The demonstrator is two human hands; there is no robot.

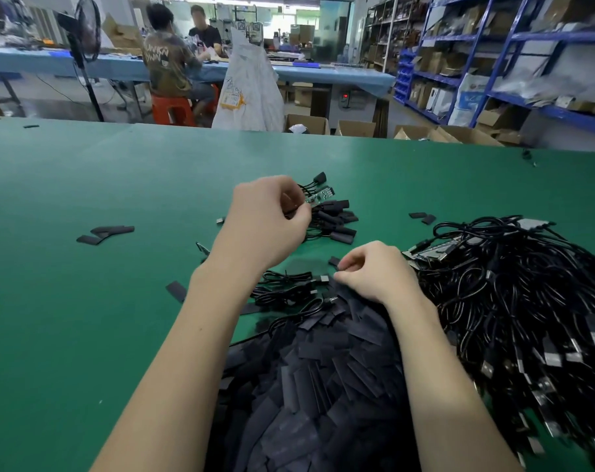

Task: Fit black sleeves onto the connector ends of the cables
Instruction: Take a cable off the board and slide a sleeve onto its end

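**Inspector A:** Head view. A green desk (pixel 102 185) is seen, with both bare forearms reaching forward over it. How is the left hand (pixel 267 219) recorded?

**Inspector B:** It is closed in a pinch. A small green circuit board (pixel 318 196), bare at the end of a thin black cable, is gripped between thumb and fingertips. Just beyond it, a small heap of sleeved cables (pixel 337 223) is noted on the desk, their ends covered in black.

**Inspector A:** And the right hand (pixel 371 270)?

**Inspector B:** It is curled nearly shut, fingertips lowered onto the far edge of the pile of loose black sleeves (pixel 323 386). A single sleeve (pixel 334 261) is seen at the fingertips; whether it is actually gripped cannot be told.

**Inspector A:** Where is the remaining stock found?

**Inspector B:** The sleeve pile is spread between the two forearms, nearest the camera. A large tangle of unsleeved cables (pixel 527 301) is heaped to its right, with metal plugs showing. A few coiled cables (pixel 286 287) are laid between the hands. Stray sleeves (pixel 105 233) are scattered to the left.

**Inspector A:** Background?

**Inspector B:** Two seated people (pixel 173 59) are observed at a blue bench, and blue shelving (pixel 493 63) at right.
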